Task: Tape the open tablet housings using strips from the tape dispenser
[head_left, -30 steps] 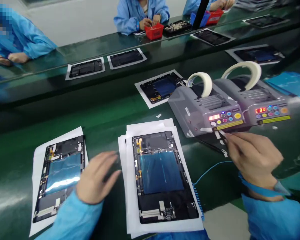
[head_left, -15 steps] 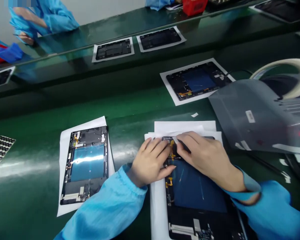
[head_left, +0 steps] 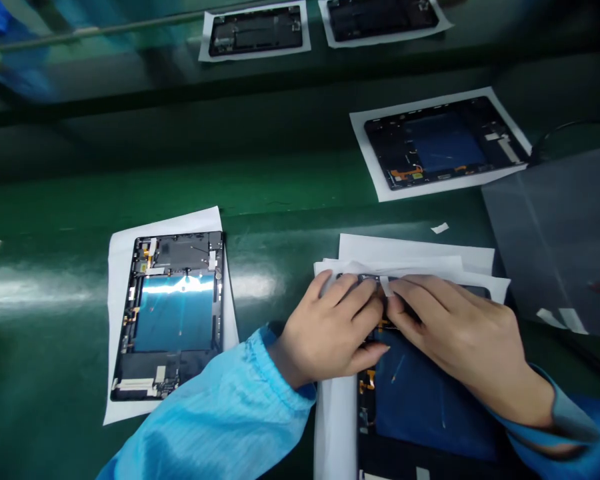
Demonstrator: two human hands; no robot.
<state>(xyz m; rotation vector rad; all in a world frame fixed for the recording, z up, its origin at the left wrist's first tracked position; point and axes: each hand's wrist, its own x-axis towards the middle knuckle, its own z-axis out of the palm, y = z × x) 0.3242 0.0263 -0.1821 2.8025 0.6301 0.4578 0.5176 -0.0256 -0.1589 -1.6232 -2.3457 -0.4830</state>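
An opened tablet housing (head_left: 430, 407) with a dark blue film-covered battery lies on stacked white paper (head_left: 336, 413) in front of me. My left hand (head_left: 333, 327) rests over its upper left corner, fingers apart, fingertips by the orange flex cables. My right hand (head_left: 460, 333) is closed in a pinch at the housing's top edge. A small white tape strip (head_left: 385, 287) sticks out at its thumb and index finger, beside my left fingertips. The hands hide most of the housing's upper part.
To the left, another opened tablet (head_left: 175, 313) lies on white paper. A third tablet (head_left: 445, 143) lies at the back right. Two dark housings (head_left: 257, 32) sit on the far ledge. A grey sheet (head_left: 560, 227) with tape bits stands at right. A white scrap (head_left: 439, 228) lies nearby.
My view has tipped down and closer, so the co-worker's arms have left it. My hands stay at the housing's top edge, and the white tape strip now shows more clearly between them.
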